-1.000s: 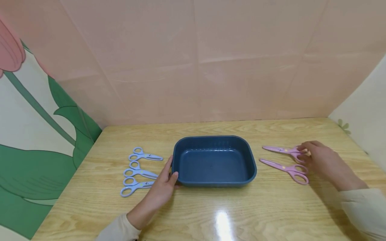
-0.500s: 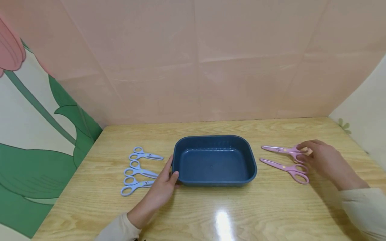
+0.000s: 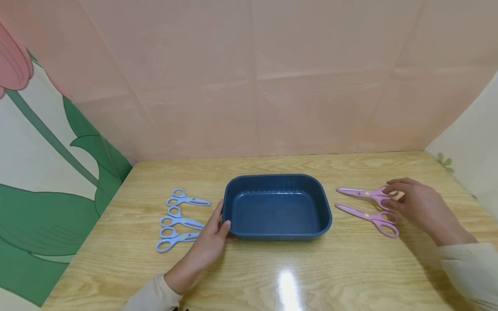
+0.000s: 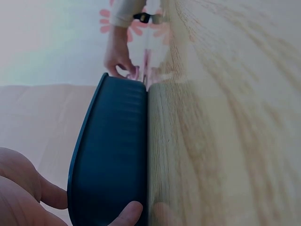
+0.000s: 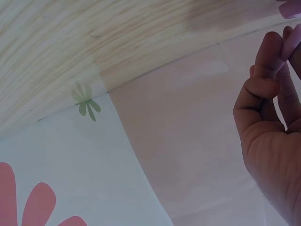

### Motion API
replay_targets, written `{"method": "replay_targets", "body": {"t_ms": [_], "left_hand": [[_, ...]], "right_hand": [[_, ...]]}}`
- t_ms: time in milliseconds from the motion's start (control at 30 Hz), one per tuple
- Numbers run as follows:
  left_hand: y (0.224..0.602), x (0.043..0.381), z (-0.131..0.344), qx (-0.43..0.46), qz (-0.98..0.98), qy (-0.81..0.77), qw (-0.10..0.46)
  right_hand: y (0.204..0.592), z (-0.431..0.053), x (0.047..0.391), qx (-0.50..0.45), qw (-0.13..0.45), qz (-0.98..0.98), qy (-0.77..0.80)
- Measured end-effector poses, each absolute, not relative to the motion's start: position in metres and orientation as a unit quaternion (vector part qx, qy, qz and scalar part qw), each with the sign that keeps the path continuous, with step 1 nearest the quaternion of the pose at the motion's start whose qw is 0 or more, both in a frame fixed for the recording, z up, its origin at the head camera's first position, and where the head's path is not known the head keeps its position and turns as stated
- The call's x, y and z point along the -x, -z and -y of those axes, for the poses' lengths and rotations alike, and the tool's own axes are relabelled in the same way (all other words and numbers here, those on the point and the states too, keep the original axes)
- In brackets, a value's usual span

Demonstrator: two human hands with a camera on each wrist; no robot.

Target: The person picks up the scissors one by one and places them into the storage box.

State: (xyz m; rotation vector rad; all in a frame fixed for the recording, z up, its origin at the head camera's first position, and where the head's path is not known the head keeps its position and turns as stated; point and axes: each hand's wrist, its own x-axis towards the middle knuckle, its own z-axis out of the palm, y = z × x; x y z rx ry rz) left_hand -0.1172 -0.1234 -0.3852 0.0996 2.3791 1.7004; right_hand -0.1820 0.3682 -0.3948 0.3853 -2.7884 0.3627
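Note:
In the head view, a dark blue rectangular plastic basin (image 3: 277,237) stands mid-table. My left hand (image 3: 210,242) holds its near left corner, thumb and fingers against the side; the left wrist view shows this hand (image 4: 23,193) at the basin's wall (image 4: 110,141) too. Over on the right, my right hand (image 3: 422,209) pinches a handle loop of the farther pink scissors (image 3: 365,193). In the right wrist view, the fingers grip a bit of pink handle (image 5: 292,43). The second pink scissors (image 3: 367,215) lie flat just nearer, beside that hand.
Left of the basin lie three light blue scissors: the far one (image 3: 188,201), the middle one (image 3: 179,220) and the near one (image 3: 173,239), whose tip my left hand covers. A pink-covered wall (image 3: 253,108) rises behind the wooden table (image 3: 241,280).
The farther pink scissors have shifted very slightly left and turned a little under my right hand. My left hand and the basin look the same.

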Motion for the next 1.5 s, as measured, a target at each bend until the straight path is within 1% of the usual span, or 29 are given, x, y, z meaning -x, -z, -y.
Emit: {"method": "replay_targets", "body": {"t_ms": [233,533,633,867,1233,1500], "left_hand": [[0.386,0.119,0.124,-0.038,-0.813,-0.571,0.104],[0.385,0.118,0.124,-0.034,-0.813,-0.571,0.109],[0.385,0.118,0.123,-0.036,-0.816,-0.567,0.106],[0.385,0.118,0.123,-0.042,-0.81,-0.576,0.099],[0.388,0.121,0.124,-0.033,-0.761,-0.642,0.088],[0.389,0.121,0.124,-0.03,-0.753,-0.651,0.093]], "right_hand": [[0.391,-0.366,0.181,-0.121,0.163,0.972,-0.12],[0.385,-0.364,0.175,-0.082,0.11,0.983,-0.123],[0.384,-0.364,0.175,-0.079,0.102,0.983,-0.129],[0.385,-0.364,0.175,-0.081,0.115,0.983,-0.114],[0.382,-0.364,0.174,-0.068,0.108,0.985,-0.119],[0.384,-0.364,0.171,-0.081,0.159,0.978,-0.108]]}}
